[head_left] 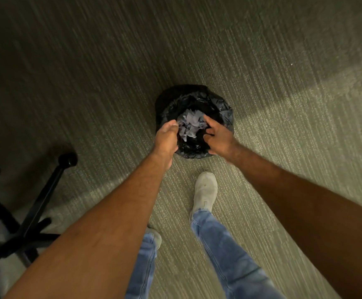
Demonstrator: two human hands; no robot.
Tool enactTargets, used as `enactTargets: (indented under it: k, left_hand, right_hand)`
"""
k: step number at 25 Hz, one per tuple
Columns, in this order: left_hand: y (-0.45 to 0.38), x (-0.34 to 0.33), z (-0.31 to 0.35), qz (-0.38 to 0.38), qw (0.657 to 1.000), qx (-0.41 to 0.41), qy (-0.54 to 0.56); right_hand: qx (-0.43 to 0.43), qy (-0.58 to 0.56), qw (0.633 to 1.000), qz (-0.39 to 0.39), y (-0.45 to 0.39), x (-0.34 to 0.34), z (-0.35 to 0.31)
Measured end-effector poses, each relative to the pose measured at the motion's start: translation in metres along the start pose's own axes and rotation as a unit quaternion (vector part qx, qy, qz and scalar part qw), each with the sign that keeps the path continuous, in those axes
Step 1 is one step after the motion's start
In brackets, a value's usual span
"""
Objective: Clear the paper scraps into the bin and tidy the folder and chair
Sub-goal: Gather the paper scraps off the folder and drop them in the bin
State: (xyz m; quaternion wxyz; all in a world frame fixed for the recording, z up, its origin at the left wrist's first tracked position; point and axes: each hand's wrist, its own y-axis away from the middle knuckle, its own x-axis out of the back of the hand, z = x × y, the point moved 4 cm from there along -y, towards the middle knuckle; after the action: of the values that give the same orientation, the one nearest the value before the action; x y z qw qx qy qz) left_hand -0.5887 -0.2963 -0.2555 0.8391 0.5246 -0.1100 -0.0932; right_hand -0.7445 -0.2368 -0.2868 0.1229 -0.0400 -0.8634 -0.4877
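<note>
A ribbed grey-green carpet (262,50) covered the floor, with a paler band of light crossing it toward the right edge. A pale shoe (204,192) stood flat on the carpet, toe pointing away, below blue jeans (229,251). A tiny white speck (291,64) lay on the carpet well apart.
</note>
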Motion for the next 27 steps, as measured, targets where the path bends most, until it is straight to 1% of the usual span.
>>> enactTargets:
  k: [7, 12, 15, 21, 24, 27]
  left_hand:
    - [0.057, 0.047, 0.002, 0.014, 0.999, -0.039, 0.01]
    - [0.113, 0.108, -0.006, 0.057, 0.996, -0.073, 0.007]
    - [0.149, 0.163, -0.012, 0.113, 0.989, -0.094, 0.021]
    - [0.219, 0.28, -0.043, 0.195, 0.972, -0.105, 0.082]
    - [0.256, 0.351, -0.065, 0.259, 0.954, -0.108, 0.104]
    - [0.289, 0.423, -0.1, 0.32, 0.933, -0.108, 0.126]
  right_hand:
    - [0.005, -0.003, 0.998, 0.062, 0.049, -0.006, -0.014]
    - [0.083, 0.044, 0.99, 0.105, 0.104, -0.026, -0.054]
    - [0.126, 0.072, 0.985, 0.091, 0.136, -0.058, -0.086]
    - [0.199, 0.104, 0.974, 0.018, 0.194, -0.15, -0.155]
    - [0.23, 0.131, 0.964, -0.033, 0.211, -0.209, -0.181]
    - [0.259, 0.146, 0.953, -0.052, 0.254, -0.273, -0.219]
